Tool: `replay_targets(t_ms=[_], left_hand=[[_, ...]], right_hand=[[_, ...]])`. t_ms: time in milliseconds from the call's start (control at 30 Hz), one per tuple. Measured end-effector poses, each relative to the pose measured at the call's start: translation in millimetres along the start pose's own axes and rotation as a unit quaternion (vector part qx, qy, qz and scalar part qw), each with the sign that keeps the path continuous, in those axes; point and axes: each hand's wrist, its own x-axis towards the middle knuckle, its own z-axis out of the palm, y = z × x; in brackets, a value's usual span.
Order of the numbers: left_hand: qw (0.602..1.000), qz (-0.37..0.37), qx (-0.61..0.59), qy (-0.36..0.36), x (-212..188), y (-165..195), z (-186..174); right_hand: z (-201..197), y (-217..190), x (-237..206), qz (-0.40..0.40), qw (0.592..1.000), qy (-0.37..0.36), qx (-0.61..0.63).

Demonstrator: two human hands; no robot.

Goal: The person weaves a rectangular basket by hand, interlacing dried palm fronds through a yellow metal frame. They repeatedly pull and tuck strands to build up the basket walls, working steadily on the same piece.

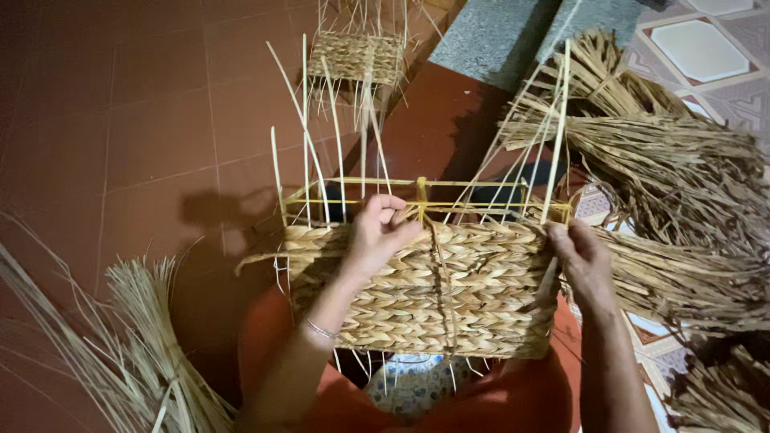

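While both hands grip it, the half-woven basket shows braided straw rows.

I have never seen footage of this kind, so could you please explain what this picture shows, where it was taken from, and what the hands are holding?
It is one view from a camera worn on a person's head, looking down at their own two bare hands. The left hand grips the top edge of a half-woven basket built on a yellow frame, with thin upright stakes. The right hand pinches a strand at its right side. Bundles of dried fibre lie on the red tiled floor; a second unfinished basket stands beyond.
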Motion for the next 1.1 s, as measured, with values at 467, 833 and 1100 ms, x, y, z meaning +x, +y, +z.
replay_targets(t_ms=[467, 833, 1100], left_hand=[[0.98, 0.08, 0.176, 0.046, 8, -21, 8], [0.996, -0.076, -0.036, 0.025, -15, -10, -10], [0.934, -0.08, 0.316, -0.146, 11, -1, 1]], right_hand=[[-7, 26, 16, -0.047, 0.992, -0.072, 0.087], [-8, 18, 16, -0.027, 0.993, -0.081, 0.086], [-34, 25, 12, -0.029, 0.988, -0.15, -0.029]])
